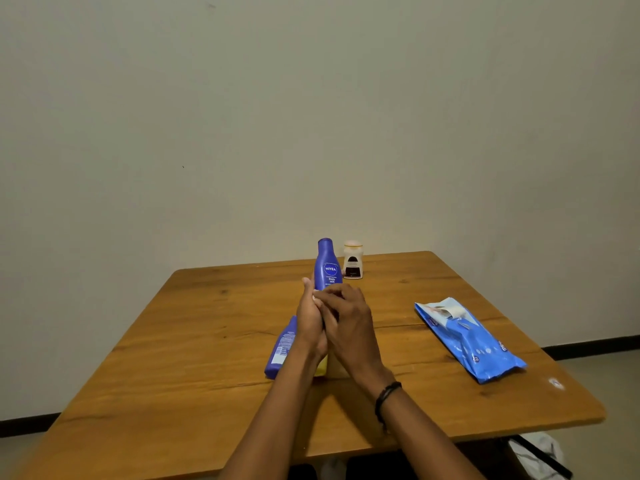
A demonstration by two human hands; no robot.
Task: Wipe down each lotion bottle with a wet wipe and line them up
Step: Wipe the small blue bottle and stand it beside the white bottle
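At the middle of the worktop (207, 323), our left hand (309, 322) grips the upright blue bottle (328, 268); our right hand (348, 318) curls its fingers round a wet wipe (316, 297) against it. We judge wiping underway; next it should stand beside the white bottle (353, 260) near the far edge

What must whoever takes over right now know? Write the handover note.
Left grip: holds the upright Nivea Body Milk bottle by its lower part.
Right grip: curled over the same bottle, pressing a white wet wipe that is mostly hidden.
On the wooden table: a second blue bottle lies flat left of the hands. A yellow container is mostly hidden under them. A small white bottle stands near the far edge. The wet wipe pack lies on the right.
Done: cannot tell which bottles are already wiped.
Left: finish the Nivea, wipe the rest, line them up; no line yet.
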